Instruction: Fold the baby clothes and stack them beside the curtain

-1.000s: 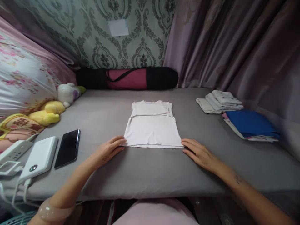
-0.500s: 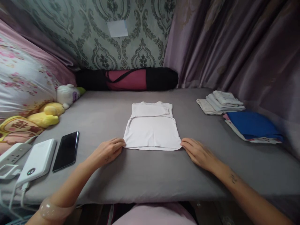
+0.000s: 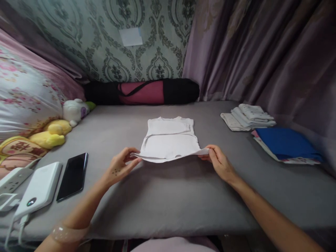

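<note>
A white shirt [image 3: 170, 141] lies on the grey bed sheet [image 3: 168, 199], its neckline toward the wall and its sleeves folded across the upper part. My left hand [image 3: 122, 165] pinches the near left corner of the hem between thumb and fingers. At the near right corner, my right hand [image 3: 219, 161] grips the hem the same way. The near edge of the shirt is raised off the sheet and sags a little between my hands, while the neck end lies flat.
On the right are folded light cloths [image 3: 249, 117] and a folded blue cloth [image 3: 286, 142]. A black phone [image 3: 72, 176], a white power bank [image 3: 39, 189] and plush toys [image 3: 54, 133] are on the left. A long black-and-red bag [image 3: 141, 92] lies along the wall.
Both hands have lifted the shirt's hem corners off the sheet and moved slightly away from my body. The near edge, flat before, now hangs raised between them.
</note>
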Tool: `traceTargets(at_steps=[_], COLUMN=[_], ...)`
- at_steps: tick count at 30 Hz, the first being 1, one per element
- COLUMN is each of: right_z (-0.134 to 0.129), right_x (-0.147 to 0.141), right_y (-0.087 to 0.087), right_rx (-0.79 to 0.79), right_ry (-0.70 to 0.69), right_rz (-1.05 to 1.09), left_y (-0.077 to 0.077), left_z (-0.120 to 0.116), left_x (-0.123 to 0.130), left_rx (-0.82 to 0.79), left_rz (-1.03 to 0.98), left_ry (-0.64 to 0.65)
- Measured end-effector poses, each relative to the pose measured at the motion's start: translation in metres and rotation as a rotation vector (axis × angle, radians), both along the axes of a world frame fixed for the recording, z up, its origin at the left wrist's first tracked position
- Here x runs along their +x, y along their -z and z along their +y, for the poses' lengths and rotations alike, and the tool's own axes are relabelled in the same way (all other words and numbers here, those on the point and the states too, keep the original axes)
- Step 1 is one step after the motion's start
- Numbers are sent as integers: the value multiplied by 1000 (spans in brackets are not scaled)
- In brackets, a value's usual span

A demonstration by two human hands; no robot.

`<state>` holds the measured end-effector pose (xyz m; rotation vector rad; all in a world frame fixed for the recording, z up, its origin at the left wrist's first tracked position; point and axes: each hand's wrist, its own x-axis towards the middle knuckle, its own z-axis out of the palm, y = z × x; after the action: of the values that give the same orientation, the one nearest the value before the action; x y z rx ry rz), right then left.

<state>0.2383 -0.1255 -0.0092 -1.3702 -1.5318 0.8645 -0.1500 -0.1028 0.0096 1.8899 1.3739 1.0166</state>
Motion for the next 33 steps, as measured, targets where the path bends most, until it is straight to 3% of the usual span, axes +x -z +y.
traceTargets(at_steps=[3, 7, 11, 16, 19, 25, 29, 33], right_z=[1, 5, 15, 37, 55, 101, 136, 168], right_x=[2, 4, 5, 0, -8, -32, -39, -38], right_y=[-8, -18, -25, -38, -41, -26, -13, -4], right_rx=[97, 156, 273, 414, 411, 416, 471, 439], right_ry=[-71, -119, -111, 36, 173, 492, 581, 602], right_rz=[-119, -245, -292, -267, -206, -149, -163, -194], left_y=[-3, -5, -9, -15, -15, -10, 3, 14], left_z=[9, 20, 28, 45, 62, 101, 131, 161], left_x=[-5, -9, -3, 17, 34, 67, 77, 75], left_rx=[87, 156, 162, 39, 41, 251, 320, 351], left_rz=[107, 190, 51, -343, -452, -305, -143, -36], left_ry=[46, -17, -85, -238, -305, -561, -642, -639])
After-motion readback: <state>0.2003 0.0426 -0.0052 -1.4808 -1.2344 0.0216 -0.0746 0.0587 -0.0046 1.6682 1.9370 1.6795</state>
